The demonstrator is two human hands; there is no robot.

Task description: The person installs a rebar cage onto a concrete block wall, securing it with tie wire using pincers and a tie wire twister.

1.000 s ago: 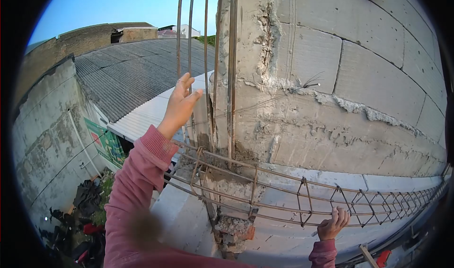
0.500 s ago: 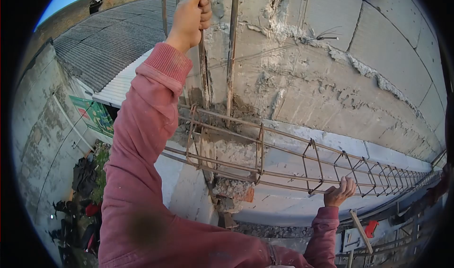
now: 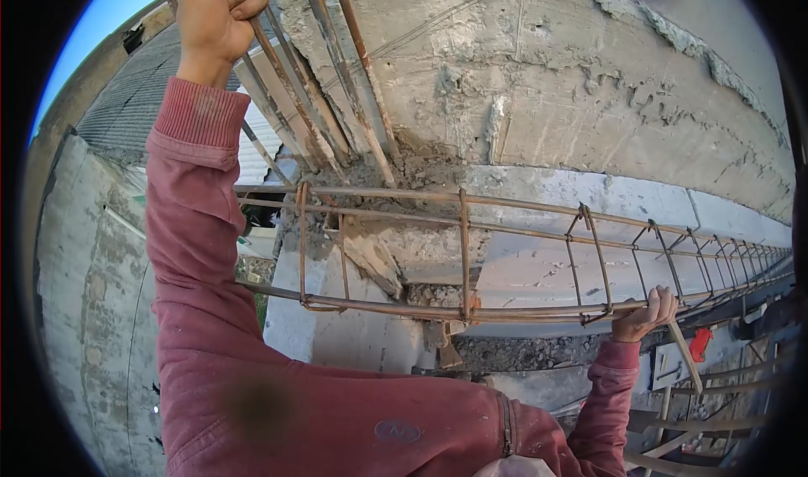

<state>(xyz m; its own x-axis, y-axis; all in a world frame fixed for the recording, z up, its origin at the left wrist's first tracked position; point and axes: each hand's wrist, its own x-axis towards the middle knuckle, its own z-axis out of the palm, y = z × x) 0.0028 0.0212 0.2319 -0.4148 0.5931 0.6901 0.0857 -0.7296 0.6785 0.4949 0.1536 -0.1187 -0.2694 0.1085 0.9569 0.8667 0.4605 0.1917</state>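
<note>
A pale block course [image 3: 581, 192] runs from the centre of the frame toward its right edge; rough mortar [image 3: 425, 164] sits at its left end, upper centre, with rusty bars [image 3: 368, 74] rising from it. The rebar cage [image 3: 465, 254] crosses mid-frame in front; whether it rests there cannot be told; rubble [image 3: 530, 353] lies along a strip lower right of centre.

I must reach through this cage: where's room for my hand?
The rebar cage's widest gaps lie between its three leftmost visible stirrups. It's crowded among the upright bars by your left hand, and beyond your right hand, where stirrups look closer.
</note>
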